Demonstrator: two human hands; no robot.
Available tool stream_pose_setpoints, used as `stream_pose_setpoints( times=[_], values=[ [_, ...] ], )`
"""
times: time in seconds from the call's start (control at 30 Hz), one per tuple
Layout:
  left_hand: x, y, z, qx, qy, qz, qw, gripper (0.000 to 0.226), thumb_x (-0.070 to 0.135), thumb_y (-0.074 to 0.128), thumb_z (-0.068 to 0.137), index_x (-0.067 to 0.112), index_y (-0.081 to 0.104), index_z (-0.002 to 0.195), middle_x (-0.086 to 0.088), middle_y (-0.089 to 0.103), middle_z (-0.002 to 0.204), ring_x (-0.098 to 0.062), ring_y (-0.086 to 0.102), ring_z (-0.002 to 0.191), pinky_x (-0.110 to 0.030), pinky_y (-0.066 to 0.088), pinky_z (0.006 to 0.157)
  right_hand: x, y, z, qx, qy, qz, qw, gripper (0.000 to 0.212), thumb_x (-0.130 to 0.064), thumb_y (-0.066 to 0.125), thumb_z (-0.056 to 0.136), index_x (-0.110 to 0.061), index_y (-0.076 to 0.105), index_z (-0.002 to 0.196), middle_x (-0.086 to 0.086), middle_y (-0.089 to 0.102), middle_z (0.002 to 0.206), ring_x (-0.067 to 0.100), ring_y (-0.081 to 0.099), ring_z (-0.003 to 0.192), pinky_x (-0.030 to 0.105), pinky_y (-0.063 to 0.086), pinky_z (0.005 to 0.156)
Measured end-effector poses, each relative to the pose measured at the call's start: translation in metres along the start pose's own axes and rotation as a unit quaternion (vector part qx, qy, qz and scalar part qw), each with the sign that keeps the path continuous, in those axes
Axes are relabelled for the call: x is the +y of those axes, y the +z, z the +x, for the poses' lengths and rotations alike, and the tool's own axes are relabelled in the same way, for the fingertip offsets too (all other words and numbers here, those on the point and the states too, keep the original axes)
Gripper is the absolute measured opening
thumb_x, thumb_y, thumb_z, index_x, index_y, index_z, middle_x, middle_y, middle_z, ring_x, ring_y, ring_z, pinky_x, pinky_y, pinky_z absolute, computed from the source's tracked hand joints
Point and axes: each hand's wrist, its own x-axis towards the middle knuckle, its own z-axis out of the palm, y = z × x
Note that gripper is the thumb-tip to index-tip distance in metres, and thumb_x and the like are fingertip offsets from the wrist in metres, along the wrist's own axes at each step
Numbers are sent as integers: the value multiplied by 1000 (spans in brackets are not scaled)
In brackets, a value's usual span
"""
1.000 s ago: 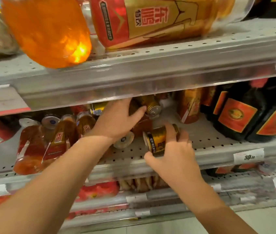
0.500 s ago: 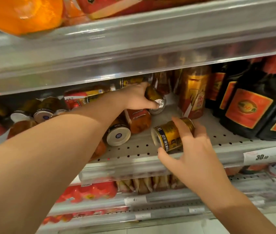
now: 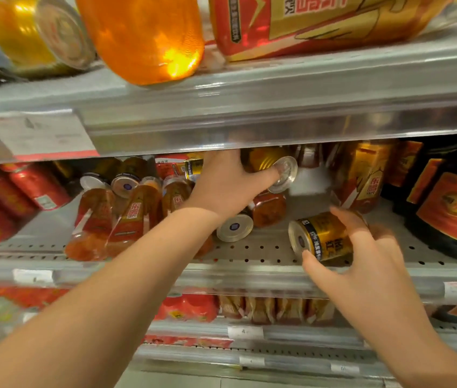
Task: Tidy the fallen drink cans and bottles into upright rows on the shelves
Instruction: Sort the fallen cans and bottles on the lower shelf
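My left hand [image 3: 230, 183] reaches deep into the middle shelf [image 3: 249, 250] and grips a gold can [image 3: 272, 166] lifted above the shelf floor, its silver end facing me. My right hand [image 3: 361, 259] curls round a second gold can [image 3: 319, 236] that lies on its side near the shelf's front edge. Several amber tea bottles [image 3: 135, 217] lie tipped over to the left of my left arm. One small bottle with a white cap [image 3: 234, 226] lies under my left wrist.
Dark bottles with orange labels [image 3: 445, 203] stand at the right of the middle shelf. Red cans [image 3: 11, 197] lie at its left. On the upper shelf [image 3: 249, 88] a big orange bottle [image 3: 143, 35] and a red-labelled bottle [image 3: 305, 21] lie on their sides.
My left hand has raised its gold can higher, toward the underside of the upper shelf. My right hand stays on the lying gold can at the front edge.
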Motion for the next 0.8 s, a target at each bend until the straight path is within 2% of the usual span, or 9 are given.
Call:
stream_pose_setpoints(
  times=[0.1,0.2,0.3,0.4,0.43,0.57,0.6,0.7,0.8],
  values=[
    [-19,-28,-31,69,-55,7,996,65,71,74,65,38,55,119,10,61,123,-15,58,117,-38,51,101,-29,1,-5,5,-28,54,998,78,-69,68,69,-61,29,136,-25,30,102,3,45,96,25,38,68],
    [-44,-69,-68,116,-85,-51,988,74,71,77,62,46,50,126,13,61,127,-12,60,118,-39,53,100,-70,8,-8,2,-84,89,993,81,-73,69,65,-61,28,135,-33,29,107,-12,44,99,14,34,67],
    [-69,-116,-106,178,-87,-64,978,69,67,79,65,48,51,126,24,64,117,2,63,109,-27,57,89,-117,24,-15,-31,-130,128,983,83,-75,69,64,-64,25,134,-38,30,112,-21,40,105,12,34,72],
    [-99,-164,-137,227,-74,-33,970,55,59,79,72,48,55,119,38,59,111,16,59,102,-3,47,75,-164,55,-27,-70,-171,133,974,82,-78,64,63,-66,23,133,-39,30,114,-10,47,105,15,39,74],
    [-111,-179,-146,237,-78,-27,968,51,59,79,73,48,55,116,39,59,110,16,58,102,-2,44,75,-178,67,-31,-80,-185,127,971,83,-78,63,63,-65,23,135,-35,32,112,-5,49,106,17,40,75],
    [-166,-234,-171,253,-143,30,956,55,70,71,67,45,52,112,42,56,104,12,56,102,-15,42,80,-228,116,-42,-101,-230,101,963,84,-79,62,64,-57,27,137,-21,37,113,4,50,109,26,46,85],
    [-179,-245,-173,251,-156,42,954,53,70,71,66,44,51,108,38,59,102,11,57,100,-16,43,79,-239,127,-44,-104,-238,97,961,82,-77,63,65,-56,28,137,-20,38,112,6,51,108,27,47,85],
    [-216,-269,-172,221,-182,87,954,48,67,71,68,32,52,96,9,64,93,-14,61,91,-33,49,72,-270,158,-45,-102,-252,79,959,76,-72,67,69,-55,31,133,-18,40,112,8,52,105,24,43,80],
    [-241,-283,-163,173,-194,120,958,50,65,66,67,26,53,95,2,60,93,-21,55,95,-38,48,74,-298,183,-36,-100,-257,48,960,78,-68,70,71,-50,33,137,-13,41,117,12,53,109,27,48,88]
  ],
)
